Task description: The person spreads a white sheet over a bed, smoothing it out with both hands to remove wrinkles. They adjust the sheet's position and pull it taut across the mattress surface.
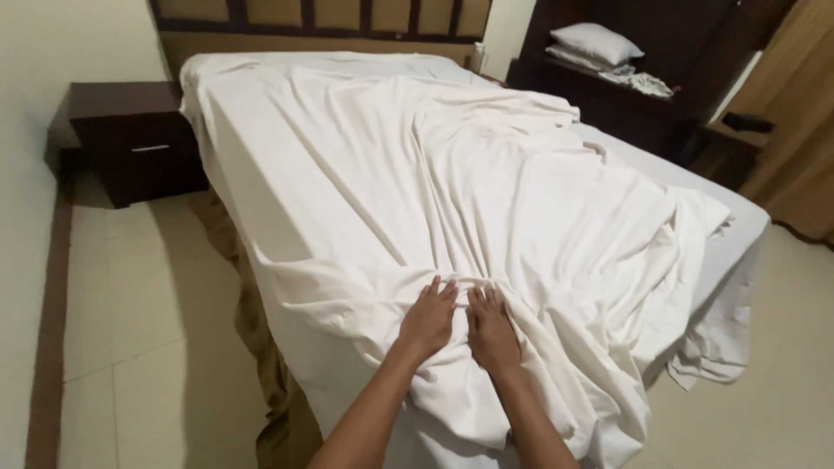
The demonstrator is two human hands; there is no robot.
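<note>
I see my left hand (428,318) lying flat, palm down, on the white bedsheet (452,200), fingers stretched forward and only slightly fanned, gripping nothing. My right hand (492,328) sits just beside it in the same manner: flat, fingers extended and a little apart, pressing on the cloth rather than pinching it. The two hands are near enough that thumbs nearly meet, though I cannot tell whether they touch.

The sheet is draped loose over the bed (738,234), crumpled, with long folds fanning out from under my hands toward the headboard (321,17). Its long axis runs along the bed, from the foot edge where I stand up to the head end. At the right it is bunched back, leaving a strip of the mattress cover bare, and a corner hangs off the right foot edge toward the tiled floor (139,330).

Both forearms come up from the bottom of the view, converging toward the hands, wrists fairly straight, fingertips pointing up the bed.

A dark wooden nightstand (130,139) stands left of the bed by the wall. On the far right a dark shelf unit (643,104) carries a white pillow (595,41) and some folded cloth.
</note>
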